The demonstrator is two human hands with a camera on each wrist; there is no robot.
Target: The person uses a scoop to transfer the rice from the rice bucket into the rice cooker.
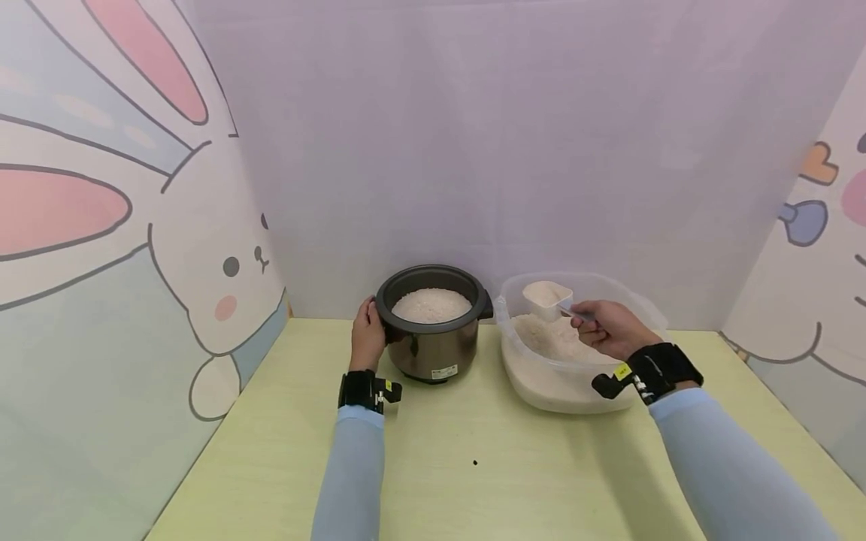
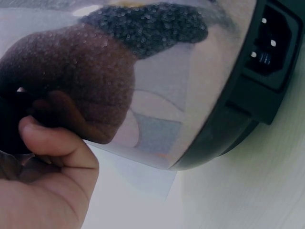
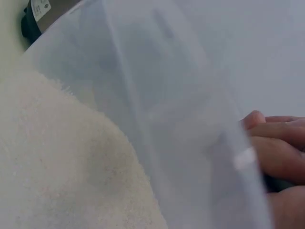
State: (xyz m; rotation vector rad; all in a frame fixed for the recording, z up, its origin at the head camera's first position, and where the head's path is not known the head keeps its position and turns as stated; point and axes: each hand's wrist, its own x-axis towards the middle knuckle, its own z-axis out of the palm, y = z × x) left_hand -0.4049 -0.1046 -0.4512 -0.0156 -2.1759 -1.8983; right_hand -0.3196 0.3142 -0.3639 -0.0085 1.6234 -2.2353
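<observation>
The right hand pinches the handle of a white scoop heaped with rice, held just beyond its fingertips over the clear tub of rice below. The left hand curls against the near side of the rice cooker, which stands just to its right, its pot already quite full of rice. The risk, as I judge it, lies in the carry: the heaped scoop could shed grains onto the table if it tilts between tub and cooker, and tipping it too fast into so full a pot could send rice over the rim.
</observation>
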